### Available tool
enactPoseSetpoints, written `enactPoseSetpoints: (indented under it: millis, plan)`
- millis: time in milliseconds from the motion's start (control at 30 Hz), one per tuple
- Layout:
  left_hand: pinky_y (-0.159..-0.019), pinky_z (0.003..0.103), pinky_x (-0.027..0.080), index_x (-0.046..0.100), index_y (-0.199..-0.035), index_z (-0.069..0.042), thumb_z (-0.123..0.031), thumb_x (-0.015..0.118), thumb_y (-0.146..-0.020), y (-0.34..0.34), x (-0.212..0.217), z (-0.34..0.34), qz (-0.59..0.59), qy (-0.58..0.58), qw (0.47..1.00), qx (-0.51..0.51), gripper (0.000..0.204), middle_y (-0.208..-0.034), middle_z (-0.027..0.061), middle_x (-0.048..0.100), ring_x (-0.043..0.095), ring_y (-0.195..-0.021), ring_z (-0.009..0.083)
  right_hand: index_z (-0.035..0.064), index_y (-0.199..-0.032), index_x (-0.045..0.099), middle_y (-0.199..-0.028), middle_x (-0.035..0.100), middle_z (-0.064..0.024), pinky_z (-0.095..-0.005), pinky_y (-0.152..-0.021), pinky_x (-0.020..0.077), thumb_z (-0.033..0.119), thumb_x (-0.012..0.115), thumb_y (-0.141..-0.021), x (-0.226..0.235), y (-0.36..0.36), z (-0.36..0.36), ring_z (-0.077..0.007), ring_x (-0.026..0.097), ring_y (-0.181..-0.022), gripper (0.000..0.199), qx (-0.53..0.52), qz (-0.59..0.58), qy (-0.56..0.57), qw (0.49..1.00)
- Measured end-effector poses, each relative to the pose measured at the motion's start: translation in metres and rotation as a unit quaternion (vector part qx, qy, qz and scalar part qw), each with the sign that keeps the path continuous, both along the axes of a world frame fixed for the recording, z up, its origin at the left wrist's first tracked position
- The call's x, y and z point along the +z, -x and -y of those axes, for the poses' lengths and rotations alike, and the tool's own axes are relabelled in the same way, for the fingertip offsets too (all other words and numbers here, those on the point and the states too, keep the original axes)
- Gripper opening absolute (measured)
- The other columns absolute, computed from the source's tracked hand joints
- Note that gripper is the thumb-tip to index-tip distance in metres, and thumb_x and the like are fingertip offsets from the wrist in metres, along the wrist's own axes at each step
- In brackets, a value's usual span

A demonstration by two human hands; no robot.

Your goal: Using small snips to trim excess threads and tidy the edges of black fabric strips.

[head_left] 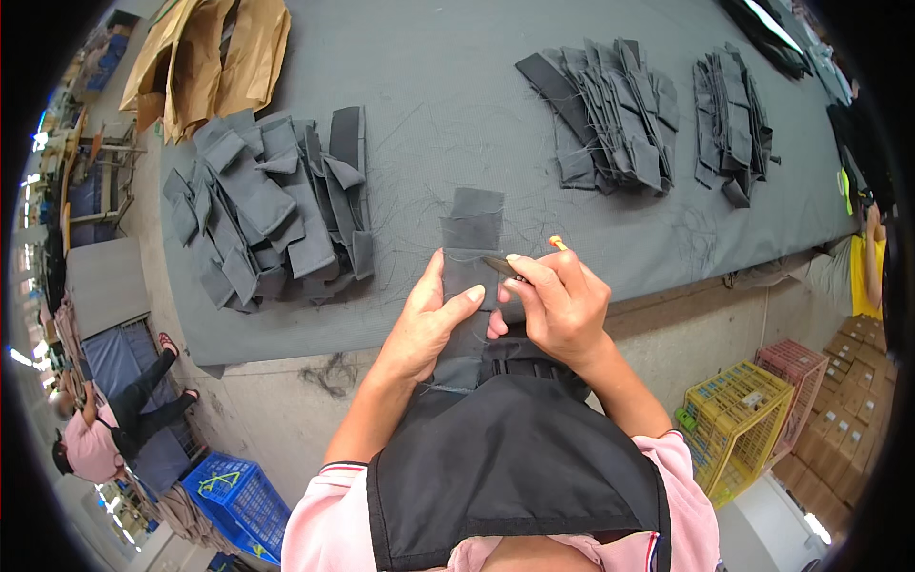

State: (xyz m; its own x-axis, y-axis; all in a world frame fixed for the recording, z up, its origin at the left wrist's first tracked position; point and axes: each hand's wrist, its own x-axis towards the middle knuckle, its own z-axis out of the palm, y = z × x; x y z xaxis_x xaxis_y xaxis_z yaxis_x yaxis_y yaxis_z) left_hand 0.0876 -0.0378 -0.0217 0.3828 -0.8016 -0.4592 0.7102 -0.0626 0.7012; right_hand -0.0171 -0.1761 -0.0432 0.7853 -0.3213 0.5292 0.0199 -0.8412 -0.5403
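Note:
A grey fabric strip (470, 272) runs from the table's near edge down toward my body, with stitched seams across it. My left hand (434, 322) is closed on this strip, its thumb lying on top. Thread snips (499, 266) are gripped in my right hand (564, 300), their dark blades over the strip's right edge close to a seam. A small yellow and red tip (558, 243) sticks out above the right fingers; I cannot tell if it belongs to the snips. Loose threads trail around the strip's far end.
On the grey-covered table (429, 105) lie a messy pile of grey pieces (272, 205) at left and two stacks (615, 119) (732, 119) at right. A brown paper bag (214, 62) stands far left. Crates, blue (238, 500) and yellow (734, 419), sit on the floor. Another person (95, 443) is at left.

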Motion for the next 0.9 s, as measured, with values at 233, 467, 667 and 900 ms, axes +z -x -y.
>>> enactPoseSetpoints:
  millis: [233,467,667,900]
  plan:
    - [-0.063,0.032,0.052,0.039,-0.121,0.000,-0.007,0.054,-0.086,-0.003,-0.007,-0.005,-0.042,0.005,0.999,0.026,0.039,-0.094,0.0149,0.060,0.061,-0.069,0.0210,0.0013,-0.096,0.061,-0.080,0.050,-0.0053,-0.0252,-0.058,0.0458,0.003,0.069,-0.074,0.010,0.012,-0.005,-0.0141,0.053,-0.063,0.023,-0.051,-0.022,-0.223,0.973]
    - [-0.051,0.034,0.051,0.041,-0.116,0.003,-0.009,0.054,-0.085,-0.004,-0.015,-0.007,-0.205,0.101,0.973,0.025,0.036,-0.089,0.0179,0.059,0.060,-0.058,0.0255,0.0005,-0.099,0.059,-0.091,0.047,-0.0024,-0.0209,-0.068,0.0429,0.003,0.065,-0.080,-0.007,0.004,-0.010,-0.0080,0.052,-0.080,0.020,0.056,0.008,-0.543,0.838]
    - [-0.050,0.033,0.051,0.042,-0.116,0.004,-0.010,0.052,-0.086,0.002,-0.021,-0.008,-0.306,0.154,0.939,0.019,0.035,-0.086,0.0179,0.059,0.060,-0.057,0.0252,0.0013,-0.100,0.061,-0.090,0.048,-0.0027,-0.0203,-0.066,0.0438,0.002,0.067,-0.079,-0.005,0.004,-0.015,-0.0088,0.054,-0.079,0.022,0.027,0.014,-0.466,0.884]
    - [-0.050,0.033,0.051,0.042,-0.114,0.004,-0.010,0.052,-0.086,0.003,-0.023,-0.006,-0.329,0.174,0.928,0.014,0.033,-0.086,0.0178,0.058,0.060,-0.058,0.0254,0.0004,-0.097,0.061,-0.088,0.047,-0.0029,-0.0196,-0.062,0.0435,0.001,0.067,-0.080,-0.001,0.005,-0.021,-0.0082,0.054,-0.073,0.018,-0.027,0.023,-0.433,0.901]
